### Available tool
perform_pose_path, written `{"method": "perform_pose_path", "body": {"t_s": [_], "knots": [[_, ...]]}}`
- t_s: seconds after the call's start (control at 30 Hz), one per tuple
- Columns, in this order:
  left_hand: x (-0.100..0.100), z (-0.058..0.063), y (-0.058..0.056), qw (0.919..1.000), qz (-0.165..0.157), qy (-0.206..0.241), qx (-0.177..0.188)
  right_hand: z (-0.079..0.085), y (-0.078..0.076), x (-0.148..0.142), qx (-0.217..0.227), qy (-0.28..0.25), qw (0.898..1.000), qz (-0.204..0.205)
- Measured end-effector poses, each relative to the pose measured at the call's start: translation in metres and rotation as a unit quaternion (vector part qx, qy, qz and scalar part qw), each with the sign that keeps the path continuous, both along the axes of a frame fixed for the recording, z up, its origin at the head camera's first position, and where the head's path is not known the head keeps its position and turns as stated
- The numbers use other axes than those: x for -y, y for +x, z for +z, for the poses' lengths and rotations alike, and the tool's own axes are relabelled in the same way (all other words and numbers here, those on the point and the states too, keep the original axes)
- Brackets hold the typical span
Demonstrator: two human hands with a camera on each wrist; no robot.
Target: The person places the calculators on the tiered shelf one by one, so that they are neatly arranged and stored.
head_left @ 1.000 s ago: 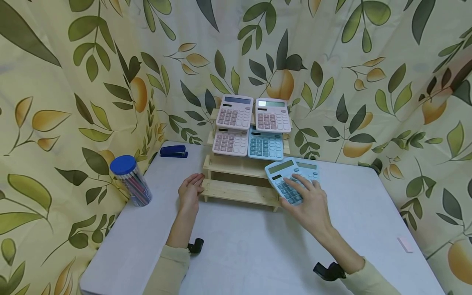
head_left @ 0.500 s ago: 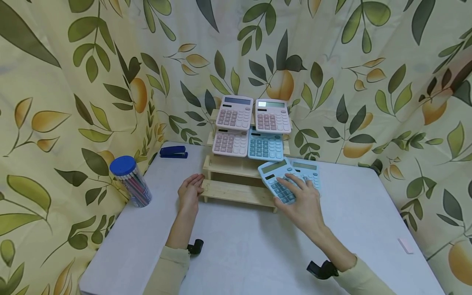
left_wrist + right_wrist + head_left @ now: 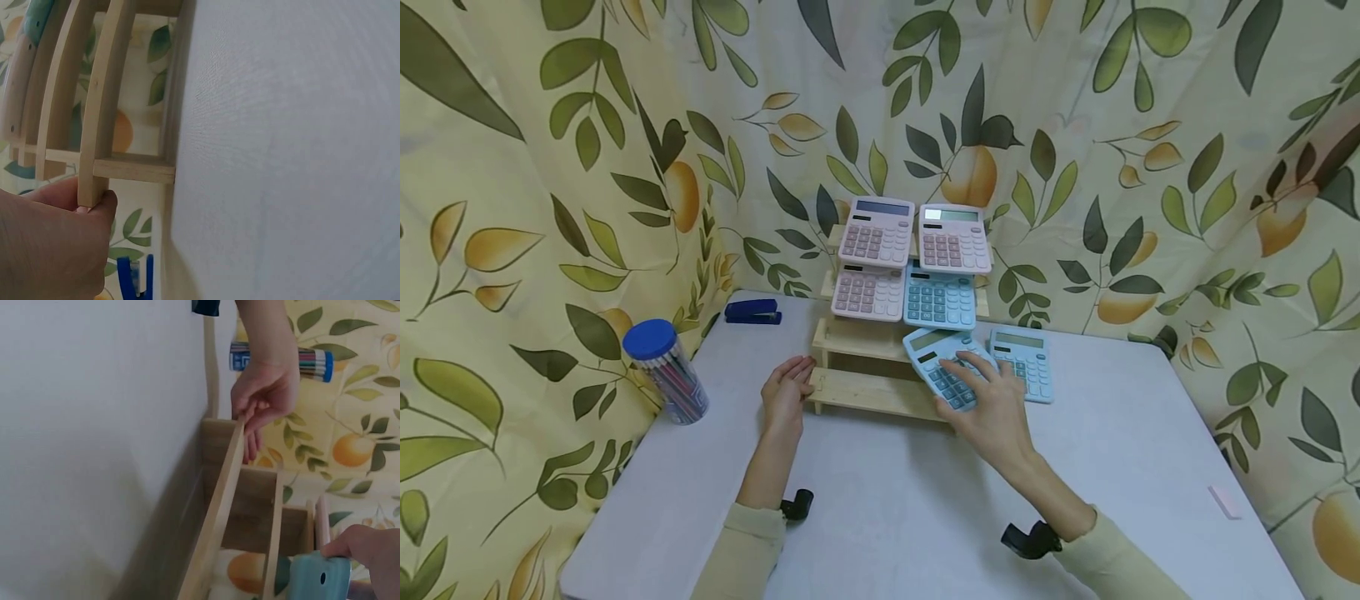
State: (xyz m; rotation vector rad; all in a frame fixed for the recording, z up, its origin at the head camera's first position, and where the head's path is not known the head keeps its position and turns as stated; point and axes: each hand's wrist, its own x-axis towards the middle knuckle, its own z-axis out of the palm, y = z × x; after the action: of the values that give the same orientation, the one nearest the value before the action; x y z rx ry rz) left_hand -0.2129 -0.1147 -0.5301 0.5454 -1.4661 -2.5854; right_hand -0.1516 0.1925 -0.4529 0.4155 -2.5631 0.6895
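Note:
My left hand (image 3: 784, 398) pinches the left end of the lowest step of a tiered wooden rack (image 3: 868, 393); the left wrist view shows thumb and fingers on either side of the plank (image 3: 94, 144). A light blue calculator (image 3: 942, 377) is held tilted in my right hand (image 3: 996, 417), over the right part of the two lower steps. In the right wrist view, its blue edge (image 3: 317, 581) lies between thumb and fingers. Another blue calculator (image 3: 1033, 367) lies on the table right of the rack.
On the upper steps stand pink calculators (image 3: 876, 232) and one blue calculator (image 3: 938, 296). A blue stapler (image 3: 752, 312) and a blue-lidded jar of pens (image 3: 666, 375) are at left. A small pink block (image 3: 1225, 502) lies near the right edge. Patterned curtain (image 3: 1075, 167) surrounds the table.
My right hand has moved left with the blue calculator, from over the other blue calculator to over the lower steps, uncovering more of the one on the table. My left hand stays put.

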Motion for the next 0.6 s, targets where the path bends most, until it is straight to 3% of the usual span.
{"method": "perform_pose_path", "body": {"t_s": [0.6], "knots": [[0.000,-0.001,0.000,1.0000,0.001,0.000,0.001,-0.007,-0.013,0.026,0.013,-0.009,1.000,0.006]]}}
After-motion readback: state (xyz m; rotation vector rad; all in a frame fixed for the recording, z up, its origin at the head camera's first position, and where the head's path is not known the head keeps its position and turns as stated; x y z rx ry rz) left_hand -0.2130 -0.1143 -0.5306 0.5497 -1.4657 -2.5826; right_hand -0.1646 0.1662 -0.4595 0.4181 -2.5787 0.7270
